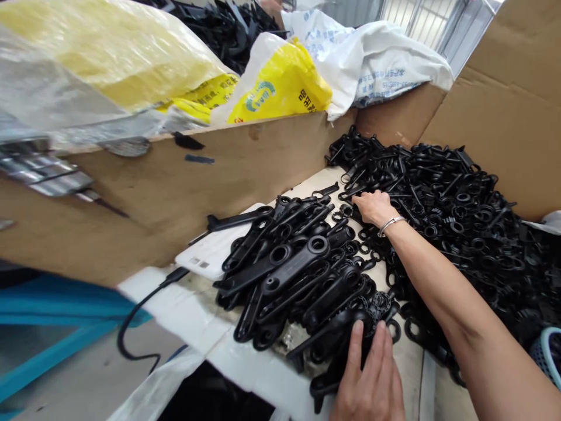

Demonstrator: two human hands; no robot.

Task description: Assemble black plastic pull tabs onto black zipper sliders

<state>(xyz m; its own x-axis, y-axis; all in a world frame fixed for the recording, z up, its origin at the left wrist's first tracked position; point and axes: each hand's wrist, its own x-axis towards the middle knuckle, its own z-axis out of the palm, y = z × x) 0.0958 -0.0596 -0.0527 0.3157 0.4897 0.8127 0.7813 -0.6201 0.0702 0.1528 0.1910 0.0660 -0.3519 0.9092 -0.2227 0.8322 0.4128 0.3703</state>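
My left hand (370, 374) lies at the bottom with its fingers stretched out over the near end of a heap of long black plastic arms (284, 263). Each arm has a round hole at one end. Under its fingertips is a ribbed black round part (380, 305). Farther off, my right hand (374, 207), with a silver bracelet (390, 225) at the wrist, reaches the left edge of a large pile of small black ring-shaped parts (438, 204). Its fingers are bent together among those parts; what lies between them is too small to make out.
A brown board wall (263, 158) runs along the left and back, with yellow-and-white sacks (280, 82) behind it. Cardboard (504, 117) rises at the right. A white flat device (205, 257) with a black cable (127, 327) sits left of the heap. A light-blue basket (546, 351) is at the right edge.
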